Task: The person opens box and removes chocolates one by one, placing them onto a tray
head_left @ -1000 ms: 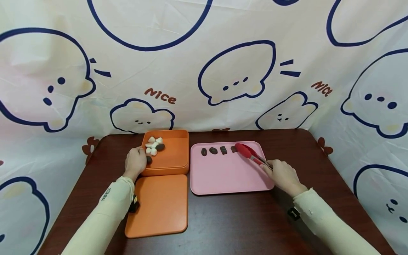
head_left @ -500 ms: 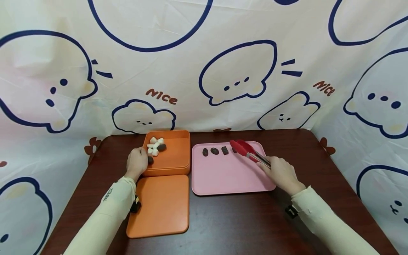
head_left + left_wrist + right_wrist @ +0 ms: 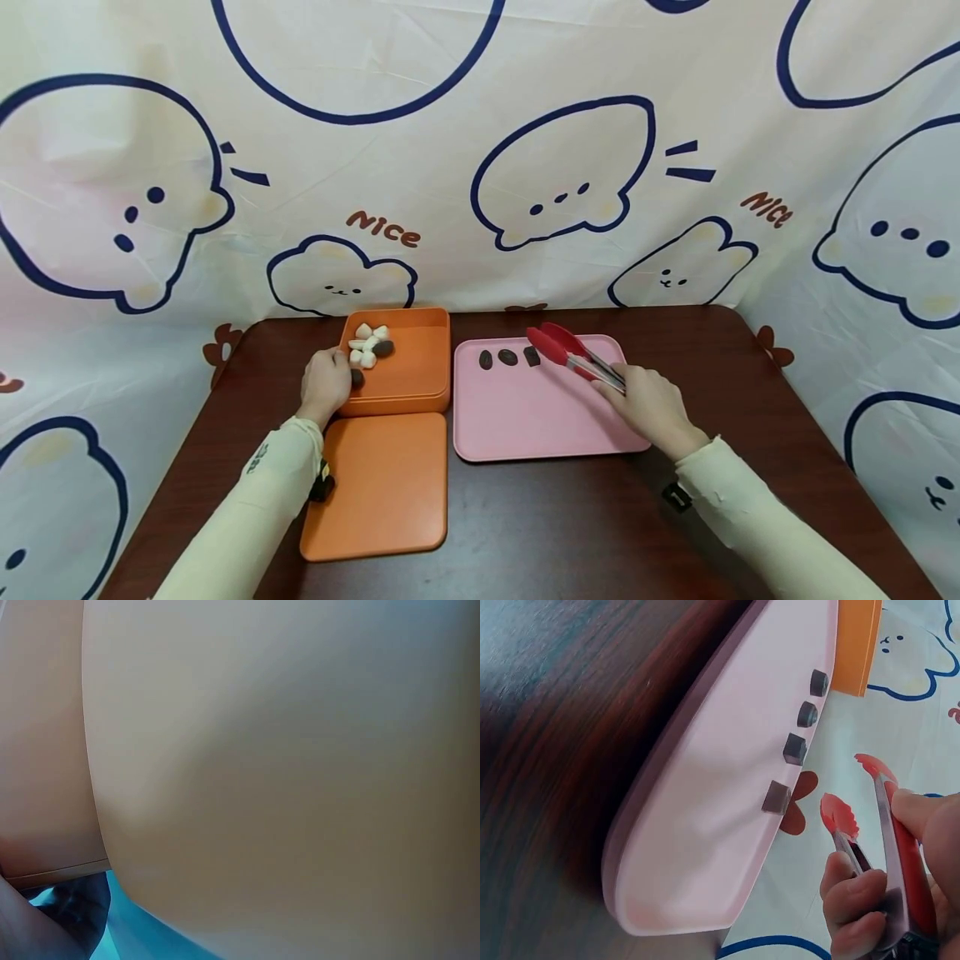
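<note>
My left hand [image 3: 326,383] grips the left rim of an orange box [image 3: 416,358]. White pieces [image 3: 368,359] and dark ones [image 3: 383,348] lie on the left side inside the box. With my right hand [image 3: 651,408] I hold red-tipped tongs [image 3: 551,345] above the pink tray [image 3: 517,421]. Their tips [image 3: 840,814] stand apart with nothing between them in the right wrist view. Several dark brown pieces form a row along the tray's far side; the tongs hide the rightmost piece [image 3: 777,796] in the head view.
An orange lid [image 3: 382,487] lies flat in front of the box. Box, lid and tray rest on a dark wooden table [image 3: 525,533]. A patterned cloth [image 3: 450,192] hangs behind the table and on both sides.
My right hand and the tongs have moved left and up from the rightmost dark piece, which stays on the tray. My left hand has stayed at the box rim.
</note>
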Demonstrator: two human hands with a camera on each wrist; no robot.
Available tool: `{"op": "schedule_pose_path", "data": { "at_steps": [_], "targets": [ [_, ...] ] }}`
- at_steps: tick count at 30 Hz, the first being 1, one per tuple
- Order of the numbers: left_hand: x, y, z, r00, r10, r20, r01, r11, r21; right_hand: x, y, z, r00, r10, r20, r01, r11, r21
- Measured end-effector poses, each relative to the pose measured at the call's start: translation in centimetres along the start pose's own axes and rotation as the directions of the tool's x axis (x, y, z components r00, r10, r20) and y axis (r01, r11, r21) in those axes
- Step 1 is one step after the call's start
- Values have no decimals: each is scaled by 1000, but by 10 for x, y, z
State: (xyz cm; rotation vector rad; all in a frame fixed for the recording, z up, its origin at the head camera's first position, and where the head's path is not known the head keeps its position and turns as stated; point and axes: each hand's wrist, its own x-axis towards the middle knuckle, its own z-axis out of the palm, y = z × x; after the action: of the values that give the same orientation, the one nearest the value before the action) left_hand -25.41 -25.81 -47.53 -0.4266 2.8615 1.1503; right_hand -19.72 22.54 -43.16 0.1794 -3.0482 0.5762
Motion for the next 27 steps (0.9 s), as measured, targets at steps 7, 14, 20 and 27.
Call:
{"op": "schedule_pose_path", "data": {
  "at_steps": [7,14,20,27],
  "targets": [
    [-2,1,0,1000,5,-1,-5,1000,-5,2,-11,2,1000,-30,9,30,999,28],
    [-2,2,1,1000,6,-6,-6,1000,-13,5,-24,6,999,-51,12,50,997,53],
    [-2,2,0,1000,7,-8,-8,1000,-17,7,-36,13,998,-67,-11,68,996,62],
    [-1,3,-1,1000,-5,-25,5,1000,1,10,-54,20,989,-141,-39,144,988,64]
  ]
}}
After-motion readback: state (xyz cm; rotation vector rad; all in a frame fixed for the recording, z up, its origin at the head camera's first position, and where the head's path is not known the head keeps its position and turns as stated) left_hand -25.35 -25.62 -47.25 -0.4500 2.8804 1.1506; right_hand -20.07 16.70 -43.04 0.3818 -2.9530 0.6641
